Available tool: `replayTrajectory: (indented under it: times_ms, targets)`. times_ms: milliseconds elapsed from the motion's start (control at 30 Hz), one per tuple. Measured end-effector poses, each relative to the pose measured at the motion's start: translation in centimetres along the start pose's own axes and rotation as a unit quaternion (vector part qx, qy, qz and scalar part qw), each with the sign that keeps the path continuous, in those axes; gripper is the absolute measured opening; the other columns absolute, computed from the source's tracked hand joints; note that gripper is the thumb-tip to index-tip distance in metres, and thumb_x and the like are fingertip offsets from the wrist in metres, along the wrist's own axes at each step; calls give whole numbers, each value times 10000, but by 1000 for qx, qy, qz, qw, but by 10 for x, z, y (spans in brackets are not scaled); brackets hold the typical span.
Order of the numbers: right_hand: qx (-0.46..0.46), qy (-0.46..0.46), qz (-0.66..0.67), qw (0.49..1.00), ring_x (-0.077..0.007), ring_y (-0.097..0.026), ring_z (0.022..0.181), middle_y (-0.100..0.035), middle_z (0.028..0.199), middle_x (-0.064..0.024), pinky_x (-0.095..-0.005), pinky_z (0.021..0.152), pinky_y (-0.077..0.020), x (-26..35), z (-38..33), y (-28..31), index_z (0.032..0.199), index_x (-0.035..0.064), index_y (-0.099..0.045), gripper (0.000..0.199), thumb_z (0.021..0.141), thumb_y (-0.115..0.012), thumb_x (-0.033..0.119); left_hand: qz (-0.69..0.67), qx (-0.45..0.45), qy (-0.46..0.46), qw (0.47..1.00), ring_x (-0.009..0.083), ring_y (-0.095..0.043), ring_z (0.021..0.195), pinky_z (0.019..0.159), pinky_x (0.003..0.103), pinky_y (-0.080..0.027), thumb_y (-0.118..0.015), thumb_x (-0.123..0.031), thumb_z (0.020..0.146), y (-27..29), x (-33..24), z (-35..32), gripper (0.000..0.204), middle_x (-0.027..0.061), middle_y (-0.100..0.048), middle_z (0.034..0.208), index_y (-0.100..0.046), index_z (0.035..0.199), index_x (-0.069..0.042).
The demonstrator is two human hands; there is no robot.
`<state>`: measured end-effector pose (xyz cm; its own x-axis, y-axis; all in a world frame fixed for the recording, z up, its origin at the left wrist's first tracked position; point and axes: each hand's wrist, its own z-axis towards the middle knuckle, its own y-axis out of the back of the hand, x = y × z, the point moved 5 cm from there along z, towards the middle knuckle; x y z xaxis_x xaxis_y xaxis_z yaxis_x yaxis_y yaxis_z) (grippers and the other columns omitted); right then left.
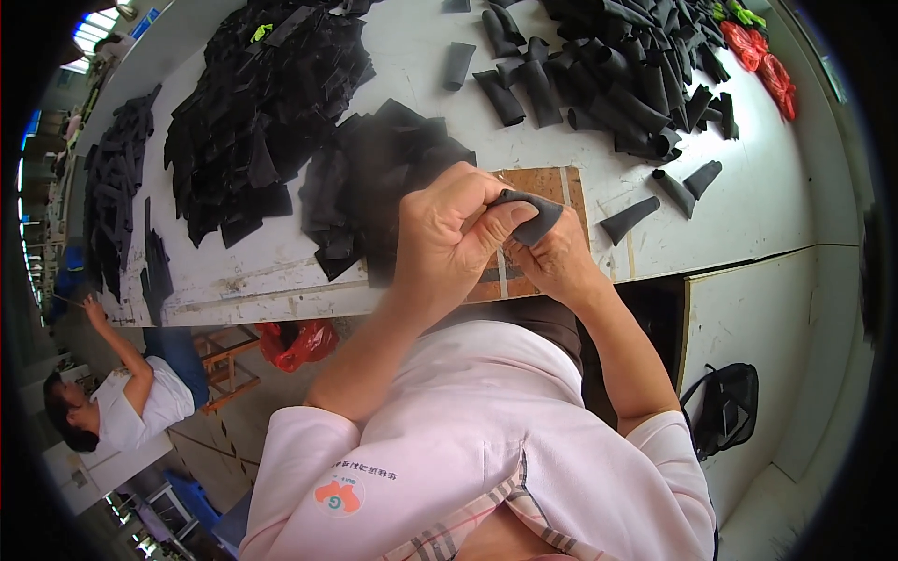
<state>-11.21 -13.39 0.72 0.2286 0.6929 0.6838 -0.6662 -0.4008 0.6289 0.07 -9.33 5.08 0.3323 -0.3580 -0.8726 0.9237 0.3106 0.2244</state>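
Note:
Both my hands hold one small dark grey fabric piece [531,217] over the near edge of the white table [758,210]. My left hand [449,238] pinches its left end between thumb and fingers. My right hand [559,257] grips it from below and from the right. The piece is curled into a cone-like shape. Directly beyond my hands lies a loose stack of flat black fabric pieces [374,182], partly hidden by my left hand.
A heap of rolled black pieces [622,70] fills the far right of the table, with a few strays [629,220] nearer. A big flat black pile [262,103] lies far left. Red bags [767,65] sit at the back right. Another person [131,393] works lower left. A black bag [725,407] stands by the table.

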Motion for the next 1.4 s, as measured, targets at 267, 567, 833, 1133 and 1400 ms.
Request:
replayTrajectory:
  times_ms: [267, 567, 833, 1133, 1400]
  targets:
    - [-23, -22, -84, 996, -236, -546, 616, -539, 656, -49, -346, 498, -438, -13, -9, -20, 758, 96, -568, 148, 758, -609, 238, -22, -43, 41, 998, 96, -544, 655, 616, 190, -438, -601, -115, 804, -6, 8, -10, 121, 68, -611, 793, -595, 836, 1]
    - [24, 14, -187, 982, -214, -540, 633, -533, 639, -42, -336, 494, -420, 11, 6, 3, 744, 70, -497, 268, 701, -648, 287, -439, -111, 108, 885, 175, -549, 834, 805, 298, -410, -574, -107, 813, 14, 36, -25, 123, 104, -605, 877, -593, 884, -9]
    - [12, 32, -107, 994, -229, -549, 589, -523, 597, -53, -335, 477, -415, 5, 2, 0, 672, 65, -463, 261, 681, -672, 220, -301, -84, 82, 946, 115, -541, 791, 748, 238, -420, -593, -82, 801, 19, 30, -20, 92, 79, -603, 855, -605, 840, 1]
    - [-22, -20, 295, 955, -188, -503, 510, -500, 556, -56, -274, 463, -394, 13, 30, 41, 723, 14, -522, 300, 827, -548, 294, 33, -147, 193, 970, 143, -568, 731, 700, 246, -439, -583, -61, 779, 35, 100, -20, 111, 80, -608, 817, -570, 861, 12]
    - [-155, -288, 414, 849, -88, -483, 555, -511, 616, -39, -205, 518, -401, -55, -8, 35, 896, -33, -542, 493, 898, -379, 432, 538, 45, 185, 821, 325, -508, 897, 767, 411, -425, -672, -232, 668, 4, 181, 35, 354, 158, -533, 899, -538, 923, -26]
